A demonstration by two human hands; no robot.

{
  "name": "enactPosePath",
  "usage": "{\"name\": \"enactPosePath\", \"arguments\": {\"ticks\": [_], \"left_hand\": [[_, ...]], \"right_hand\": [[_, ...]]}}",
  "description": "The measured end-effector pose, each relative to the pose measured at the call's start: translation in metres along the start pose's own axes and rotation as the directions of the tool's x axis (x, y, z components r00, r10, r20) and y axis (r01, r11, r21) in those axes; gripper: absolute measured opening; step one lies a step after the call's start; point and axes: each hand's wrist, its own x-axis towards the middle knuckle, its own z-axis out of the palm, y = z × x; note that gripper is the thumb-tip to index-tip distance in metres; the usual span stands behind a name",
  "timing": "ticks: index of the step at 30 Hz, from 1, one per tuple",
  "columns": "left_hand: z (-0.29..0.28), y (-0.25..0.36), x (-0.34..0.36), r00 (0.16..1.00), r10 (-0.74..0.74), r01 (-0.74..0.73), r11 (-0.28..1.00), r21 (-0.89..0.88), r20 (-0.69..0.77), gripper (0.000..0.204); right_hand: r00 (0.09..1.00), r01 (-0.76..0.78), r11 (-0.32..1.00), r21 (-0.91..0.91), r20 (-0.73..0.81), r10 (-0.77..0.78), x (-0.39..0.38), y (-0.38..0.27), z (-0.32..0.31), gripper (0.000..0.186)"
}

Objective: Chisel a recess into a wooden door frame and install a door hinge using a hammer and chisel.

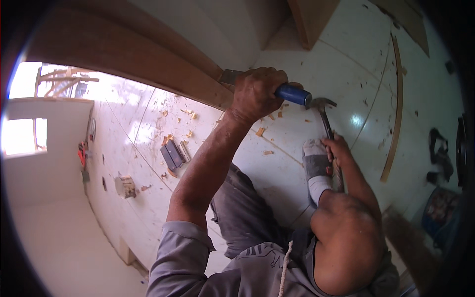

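My left hand (255,94) is closed around a chisel with a blue handle (293,94). The chisel's flat metal blade (231,76) meets the end part of a long brown wooden board (148,54), which slants in from the upper left. In my right hand (337,147), lower and to the right, is a claw hammer (324,117), gripped by its shaft. The hammer's head sits close to the butt of the chisel handle; whether they touch, I cannot tell. My shod foot (316,161) is on the floor beside the hammer shaft.
Wood shavings (261,131) litter the pale tiled floor (356,74). To the left lie a dark block-shaped object (172,154) and a whitish container (124,187). A long thin wooden strip (398,109) lies at right, near a black object (440,153). A brown panel (311,22) stands at the top.
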Motion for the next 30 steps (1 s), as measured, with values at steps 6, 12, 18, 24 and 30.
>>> {"name": "enactPosePath", "arguments": {"ticks": [6, 12, 18, 24, 30], "left_hand": [[-0.007, 0.005, -0.002, 0.998, -0.023, 0.022, 0.999, -0.032, -0.055, 0.036], [-0.019, 0.001, -0.005, 0.991, -0.010, -0.003, 0.995, -0.097, -0.136, 0.038], [-0.019, -0.009, 0.009, 0.967, -0.041, 0.009, 0.992, -0.125, -0.252, 0.039], [-0.027, -0.013, 0.012, 0.936, -0.059, 0.004, 0.988, -0.157, -0.346, 0.037], [-0.033, -0.016, 0.010, 0.959, -0.156, 0.116, 0.978, -0.172, -0.236, 0.027]], "right_hand": [[0.972, 0.217, 0.972, -0.094, -0.074, -0.224, -0.059, -0.051, 0.008, 0.017], [0.809, 0.588, 0.805, -0.081, 0.069, -0.584, -0.105, -0.118, 0.020, 0.012], [0.789, 0.604, 0.797, -0.007, 0.147, -0.596, -0.129, -0.132, 0.040, 0.013], [0.696, 0.705, 0.707, 0.062, 0.133, -0.706, -0.154, -0.148, 0.048, 0.013], [0.470, 0.882, 0.467, -0.064, 0.069, -0.880, -0.179, -0.170, 0.056, 0.040]]}}
